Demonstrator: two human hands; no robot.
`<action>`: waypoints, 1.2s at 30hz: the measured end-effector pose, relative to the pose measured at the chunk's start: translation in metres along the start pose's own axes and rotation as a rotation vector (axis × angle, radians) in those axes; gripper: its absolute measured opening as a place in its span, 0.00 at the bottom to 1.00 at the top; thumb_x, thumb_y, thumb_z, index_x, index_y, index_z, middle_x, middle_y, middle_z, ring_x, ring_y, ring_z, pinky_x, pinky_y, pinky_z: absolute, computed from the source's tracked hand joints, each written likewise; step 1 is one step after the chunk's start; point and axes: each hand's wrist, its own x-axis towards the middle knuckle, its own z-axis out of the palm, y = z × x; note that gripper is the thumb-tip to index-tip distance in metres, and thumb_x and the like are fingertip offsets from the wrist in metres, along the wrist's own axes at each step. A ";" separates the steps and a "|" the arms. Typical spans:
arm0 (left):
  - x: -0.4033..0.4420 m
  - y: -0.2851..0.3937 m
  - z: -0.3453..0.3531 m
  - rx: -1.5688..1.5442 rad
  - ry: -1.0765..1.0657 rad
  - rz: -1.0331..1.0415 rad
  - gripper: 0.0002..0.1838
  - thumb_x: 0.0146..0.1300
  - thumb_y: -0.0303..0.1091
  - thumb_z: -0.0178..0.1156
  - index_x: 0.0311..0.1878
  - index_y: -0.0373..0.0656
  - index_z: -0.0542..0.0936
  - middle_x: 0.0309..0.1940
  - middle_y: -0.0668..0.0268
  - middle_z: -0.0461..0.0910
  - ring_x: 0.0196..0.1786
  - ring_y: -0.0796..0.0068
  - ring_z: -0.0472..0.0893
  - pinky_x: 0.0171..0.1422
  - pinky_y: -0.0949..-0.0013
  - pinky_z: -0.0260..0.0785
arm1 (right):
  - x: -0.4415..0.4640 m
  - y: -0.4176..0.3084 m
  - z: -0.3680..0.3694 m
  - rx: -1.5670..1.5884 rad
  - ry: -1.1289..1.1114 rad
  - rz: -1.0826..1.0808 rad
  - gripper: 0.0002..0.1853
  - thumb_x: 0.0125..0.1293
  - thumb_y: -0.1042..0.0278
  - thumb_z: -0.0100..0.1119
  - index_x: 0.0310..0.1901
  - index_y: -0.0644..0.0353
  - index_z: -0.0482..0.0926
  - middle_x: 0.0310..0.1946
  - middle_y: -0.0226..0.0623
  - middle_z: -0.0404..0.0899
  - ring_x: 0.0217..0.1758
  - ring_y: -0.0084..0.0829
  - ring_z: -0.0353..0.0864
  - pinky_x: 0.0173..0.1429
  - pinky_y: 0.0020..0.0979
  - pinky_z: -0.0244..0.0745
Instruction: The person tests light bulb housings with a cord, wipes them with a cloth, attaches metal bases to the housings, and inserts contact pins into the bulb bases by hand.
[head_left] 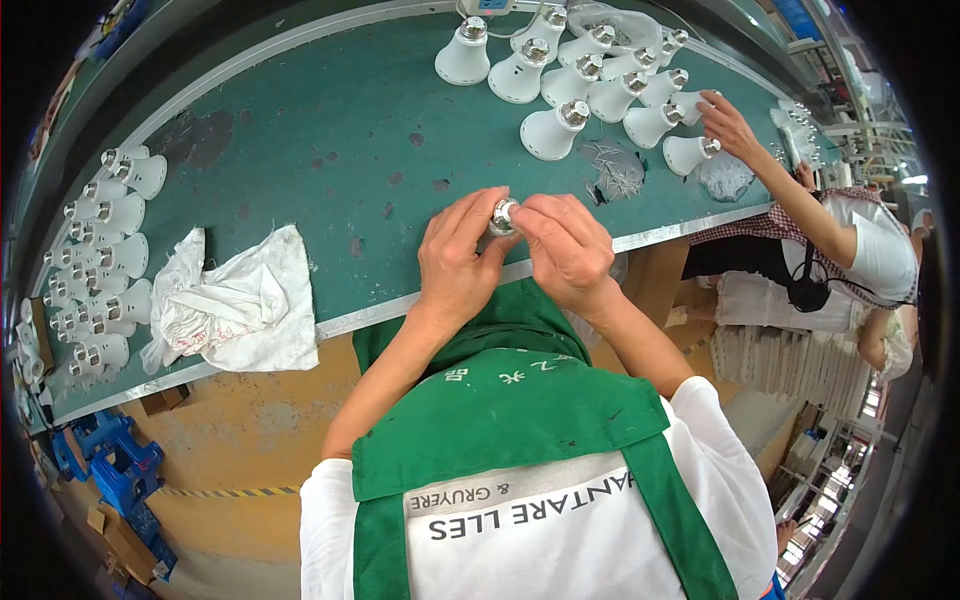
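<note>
Near the table's front edge, my left hand [462, 252] is wrapped round a light bulb [503, 216], whose silvery screw cap points up toward me. Most of its body is hidden by my fingers. My right hand [568, 245] is closed in a pinch right over the cap. Whatever lies between its fingertips is too small or covered to make out. Beyond my hands, a group of white light bulbs [548, 134] stands cap up on the green table [330, 110]. To their right lies a heap of thin, pin-like bits [614, 172].
Many more bulbs [122, 215] are lined up at the left end. A crumpled white cloth [262, 305] lies left of my hands. At right, a co-worker's hand [730, 125] touches a bulb beside a plastic bag [726, 180]. Blue plastic stools [120, 465] stand on the floor.
</note>
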 end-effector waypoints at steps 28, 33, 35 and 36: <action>-0.005 0.000 0.002 0.000 -0.039 -0.050 0.24 0.50 0.23 0.61 0.54 0.41 0.74 0.47 0.56 0.78 0.49 0.56 0.77 0.52 0.61 0.69 | -0.014 -0.008 0.000 0.332 0.028 0.547 0.20 0.46 0.75 0.67 0.45 0.62 0.78 0.42 0.40 0.76 0.39 0.29 0.77 0.41 0.27 0.74; -0.005 0.006 0.002 0.028 -0.090 -0.064 0.27 0.50 0.18 0.56 0.57 0.39 0.72 0.50 0.54 0.76 0.52 0.54 0.76 0.55 0.60 0.68 | -0.023 -0.005 0.003 0.229 -0.062 0.521 0.25 0.45 0.71 0.68 0.47 0.64 0.74 0.45 0.46 0.75 0.47 0.48 0.73 0.54 0.40 0.69; -0.006 0.006 0.001 0.028 -0.109 -0.075 0.28 0.49 0.16 0.55 0.58 0.39 0.71 0.51 0.53 0.75 0.53 0.54 0.75 0.55 0.60 0.68 | -0.023 -0.005 0.005 0.213 -0.041 0.498 0.24 0.45 0.71 0.67 0.46 0.65 0.74 0.44 0.46 0.76 0.46 0.47 0.73 0.51 0.40 0.70; -0.006 0.007 0.001 0.041 -0.116 -0.066 0.28 0.49 0.16 0.54 0.58 0.38 0.70 0.52 0.53 0.75 0.53 0.53 0.75 0.55 0.60 0.68 | -0.022 -0.006 0.005 0.203 -0.043 0.500 0.24 0.45 0.71 0.67 0.46 0.66 0.74 0.43 0.46 0.76 0.45 0.47 0.73 0.50 0.40 0.70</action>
